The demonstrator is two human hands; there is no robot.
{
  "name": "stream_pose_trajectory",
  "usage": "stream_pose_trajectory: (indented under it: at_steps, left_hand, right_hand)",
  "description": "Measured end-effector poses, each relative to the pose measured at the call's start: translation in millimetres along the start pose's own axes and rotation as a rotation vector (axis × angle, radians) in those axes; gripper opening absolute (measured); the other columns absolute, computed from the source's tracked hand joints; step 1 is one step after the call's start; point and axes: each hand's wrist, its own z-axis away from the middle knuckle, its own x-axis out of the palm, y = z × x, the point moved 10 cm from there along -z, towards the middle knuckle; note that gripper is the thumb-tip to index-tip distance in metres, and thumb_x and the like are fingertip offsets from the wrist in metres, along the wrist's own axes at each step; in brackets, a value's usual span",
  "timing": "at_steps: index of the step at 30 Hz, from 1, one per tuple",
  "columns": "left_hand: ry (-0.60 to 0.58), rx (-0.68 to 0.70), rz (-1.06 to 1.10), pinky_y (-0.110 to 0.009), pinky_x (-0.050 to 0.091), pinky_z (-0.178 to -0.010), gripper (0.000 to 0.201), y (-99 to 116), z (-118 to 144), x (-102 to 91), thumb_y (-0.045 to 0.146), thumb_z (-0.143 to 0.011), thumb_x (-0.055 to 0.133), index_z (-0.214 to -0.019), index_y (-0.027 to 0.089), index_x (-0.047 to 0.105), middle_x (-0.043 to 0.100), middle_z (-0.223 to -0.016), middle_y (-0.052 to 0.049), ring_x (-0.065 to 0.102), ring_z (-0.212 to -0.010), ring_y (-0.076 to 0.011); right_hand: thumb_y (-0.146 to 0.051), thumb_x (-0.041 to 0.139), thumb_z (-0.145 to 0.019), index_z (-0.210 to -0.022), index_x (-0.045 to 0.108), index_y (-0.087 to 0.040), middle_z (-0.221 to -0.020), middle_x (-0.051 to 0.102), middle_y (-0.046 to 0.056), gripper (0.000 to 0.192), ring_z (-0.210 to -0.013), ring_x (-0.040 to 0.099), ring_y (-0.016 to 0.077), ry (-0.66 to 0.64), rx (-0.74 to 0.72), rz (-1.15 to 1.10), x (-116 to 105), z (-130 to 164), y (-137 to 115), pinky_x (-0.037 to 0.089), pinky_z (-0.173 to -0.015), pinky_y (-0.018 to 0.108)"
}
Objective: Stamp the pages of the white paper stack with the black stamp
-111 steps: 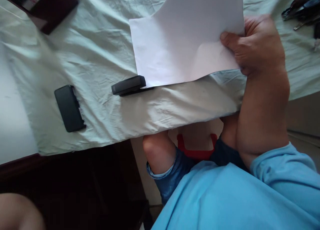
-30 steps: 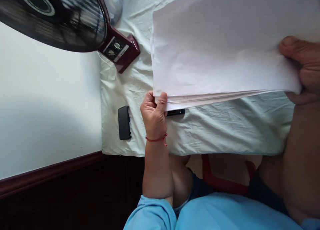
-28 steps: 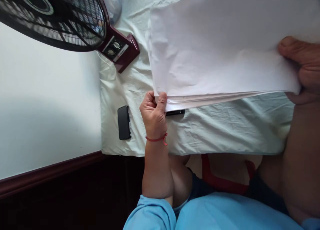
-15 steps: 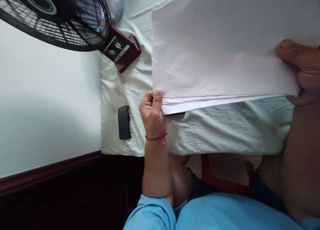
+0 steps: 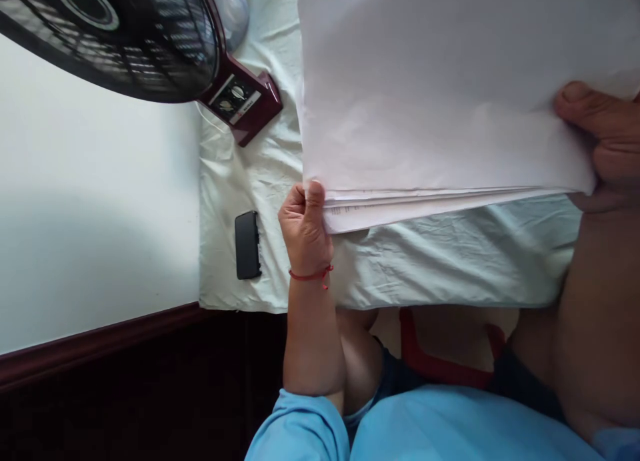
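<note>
Head view: a stack of white paper sheets (image 5: pixel 440 94) is held above the table covered by a pale green wrinkled cloth (image 5: pixel 450 261). Its lower left corner is pinched in the closed grip of the left hand (image 5: pixel 304 224), and its right edge is clamped between thumb and fingers of the right hand (image 5: pixel 603 147). A small black rectangular case (image 5: pixel 248 245) is seen just beside the left hand; a maroon-based black fan (image 5: pixel 150 41) stands farther off.
</note>
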Motion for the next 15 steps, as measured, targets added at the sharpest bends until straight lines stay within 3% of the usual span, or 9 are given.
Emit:
stream_pose_trajectory:
  at_steps: [3,6,9,12,15]
  left_hand:
    - [-0.089,-0.017,0.0,-0.024,0.057,-0.077,0.053,0,0,4.1,0.053,-0.066,0.107,-0.09,0.022,0.072,0.073,-0.086,0.001,0.068,-0.077,-0.0127]
    - [-0.056,-0.026,0.013,-0.019,0.05,-0.062,0.052,-1,-2,-1.2,0.051,-0.066,0.107,-0.082,0.021,0.068,0.067,-0.075,0.004,0.06,-0.065,-0.0085]
    - [-0.005,-0.044,0.029,-0.018,0.043,-0.053,0.055,-5,-3,-6.0,0.053,-0.066,0.107,-0.079,0.021,0.065,0.069,-0.077,0.004,0.058,-0.061,-0.0074]
    - [-0.017,-0.033,0.043,-0.021,0.054,-0.062,0.053,-4,-3,-2.9,0.06,-0.073,0.101,-0.08,0.021,0.067,0.073,-0.081,0.001,0.069,-0.072,-0.0126]
    - [-0.084,-0.017,-0.002,-0.031,0.064,-0.084,0.058,1,-2,6.0,0.08,-0.089,0.078,-0.086,0.022,0.074,0.077,-0.087,-0.007,0.079,-0.099,-0.0232]
  right_hand:
    - [-0.027,0.097,-0.08,-0.1,0.088,-0.023,-0.112,0.082,0.006,0.022,-0.093,0.075,0.0186,0.052,-0.001,0.026,-9,-9,8,0.057,-0.064,0.03]
    - [-0.034,0.099,-0.078,-0.103,0.088,-0.022,-0.116,0.081,0.007,0.029,-0.097,0.074,0.0193,0.056,-0.012,0.06,-11,-16,12,0.057,-0.066,0.031]
    - [-0.035,0.098,-0.08,-0.107,0.088,-0.022,-0.124,0.081,0.006,0.031,-0.104,0.075,0.02,0.02,-0.035,0.06,-8,-16,8,0.061,-0.072,0.033]
    - [-0.036,0.095,-0.083,-0.107,0.088,-0.026,-0.125,0.081,0.001,0.027,-0.109,0.075,0.0186,-0.01,-0.092,0.028,-9,-10,-1,0.064,-0.082,0.034]
    - [-0.035,0.098,-0.08,-0.102,0.088,-0.027,-0.115,0.083,-0.002,0.026,-0.101,0.076,0.0151,-0.047,-0.09,-0.012,-11,-7,0,0.064,-0.085,0.032]
